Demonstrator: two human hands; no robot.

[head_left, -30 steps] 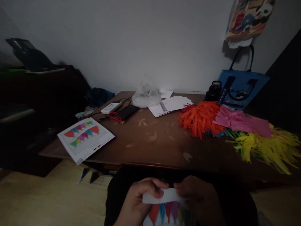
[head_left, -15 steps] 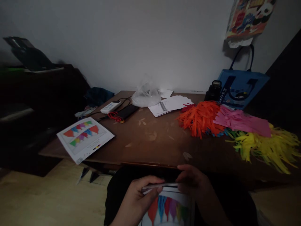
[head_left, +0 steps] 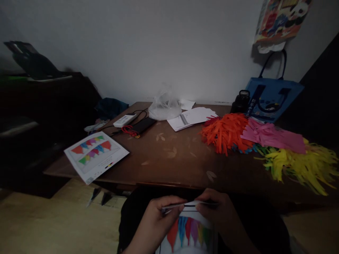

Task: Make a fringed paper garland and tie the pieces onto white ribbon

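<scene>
Over my lap, a printed sheet [head_left: 189, 231] hangs with a row of coloured tassels pictured on it. My left hand [head_left: 159, 220] pinches its upper edge between thumb and fingers. From the other side, my right hand [head_left: 218, 210] grips the same edge, thumb in front and fingers behind. Between the two hands the edge bows up a little, with a dark line across it. The lower part of the sheet runs out of the picture.
On the brown table [head_left: 164, 165] lie another tassel print [head_left: 96, 155], a white power bank [head_left: 124, 120], a clear plastic bag [head_left: 164, 107] and white papers [head_left: 190, 118]. To the right are orange tassels [head_left: 225, 132], pink ones [head_left: 272, 135], yellow ones [head_left: 304, 160], a black bottle [head_left: 240, 102] and a blue bag [head_left: 272, 97].
My right hand's fingers, raised and loosely curled half a second ago, have closed on the sheet's top edge. My left hand has hardly moved.
</scene>
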